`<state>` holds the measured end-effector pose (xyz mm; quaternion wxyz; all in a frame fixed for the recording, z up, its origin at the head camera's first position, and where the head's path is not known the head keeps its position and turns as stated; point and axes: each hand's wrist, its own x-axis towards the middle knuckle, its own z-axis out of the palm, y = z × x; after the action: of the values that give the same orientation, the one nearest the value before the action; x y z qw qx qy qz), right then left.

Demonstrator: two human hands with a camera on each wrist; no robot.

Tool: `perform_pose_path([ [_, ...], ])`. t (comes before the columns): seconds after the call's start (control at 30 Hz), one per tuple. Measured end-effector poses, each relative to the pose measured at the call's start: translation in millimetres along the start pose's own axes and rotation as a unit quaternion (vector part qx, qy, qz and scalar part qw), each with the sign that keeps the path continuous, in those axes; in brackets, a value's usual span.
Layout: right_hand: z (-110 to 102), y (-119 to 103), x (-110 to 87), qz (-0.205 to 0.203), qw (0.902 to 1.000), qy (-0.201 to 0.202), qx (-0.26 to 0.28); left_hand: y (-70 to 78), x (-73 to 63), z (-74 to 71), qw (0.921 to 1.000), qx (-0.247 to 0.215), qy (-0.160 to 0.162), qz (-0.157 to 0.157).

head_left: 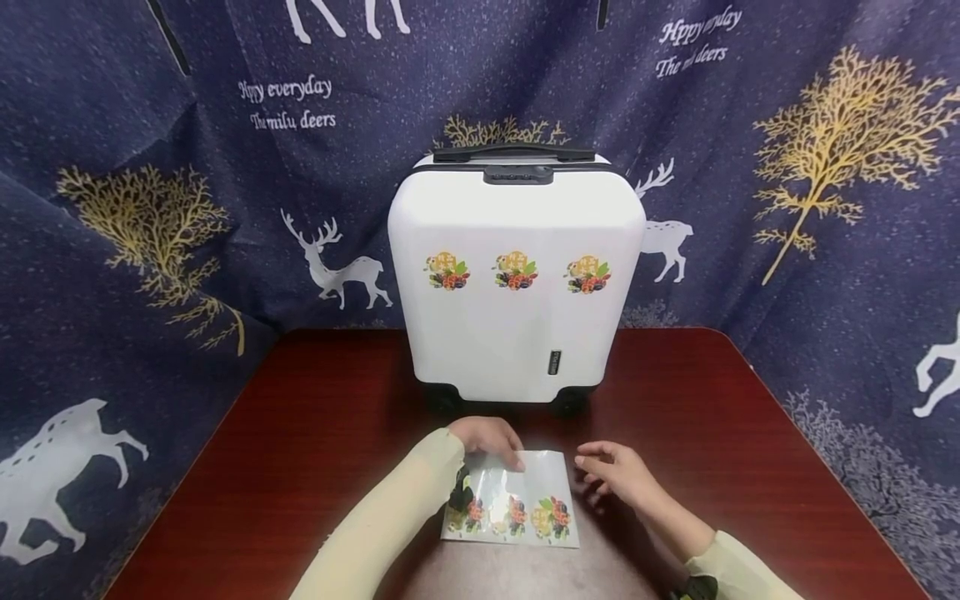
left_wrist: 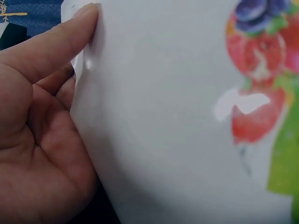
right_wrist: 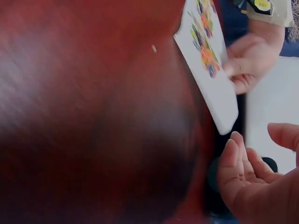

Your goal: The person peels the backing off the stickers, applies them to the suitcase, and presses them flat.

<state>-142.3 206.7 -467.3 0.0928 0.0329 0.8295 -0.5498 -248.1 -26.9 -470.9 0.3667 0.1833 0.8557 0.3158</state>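
Observation:
My left hand (head_left: 489, 436) grips a white sheet of stickers (head_left: 549, 477) by its far edge. In the left wrist view, the thumb (left_wrist: 60, 44) lies on the face of the sheet (left_wrist: 154, 116) and other fingers are behind it. A row of fruit-print stickers (head_left: 551, 518) runs along the near side, partly hidden by the left sleeve. Just off the sheet's right edge is my right hand (head_left: 618, 473), holding nothing; its fingers are loosely bent, with the thumb apart, in the right wrist view.
A white suitcase (head_left: 495, 333) stands upright at the back of the dark red table (head_left: 300, 425). Across its front are three fruit stickers (head_left: 515, 271) in a row. Behind hangs a blue cloth (head_left: 337, 183) with deer and trees.

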Motion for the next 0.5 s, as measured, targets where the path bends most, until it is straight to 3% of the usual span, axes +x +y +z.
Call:
perform_pose_path([
  [0.13,2,6,-4.0,0.018,0.9989,-0.031,0.029,-1.4,0.7,-0.1,1.0,-0.001,-0.005,0.002],
  [0.5,7,17,-10.9,0.022,0.9951,-0.096,0.004,-4.5,1.9,-1.2,0.9999,-0.005,-0.01,0.008],
])
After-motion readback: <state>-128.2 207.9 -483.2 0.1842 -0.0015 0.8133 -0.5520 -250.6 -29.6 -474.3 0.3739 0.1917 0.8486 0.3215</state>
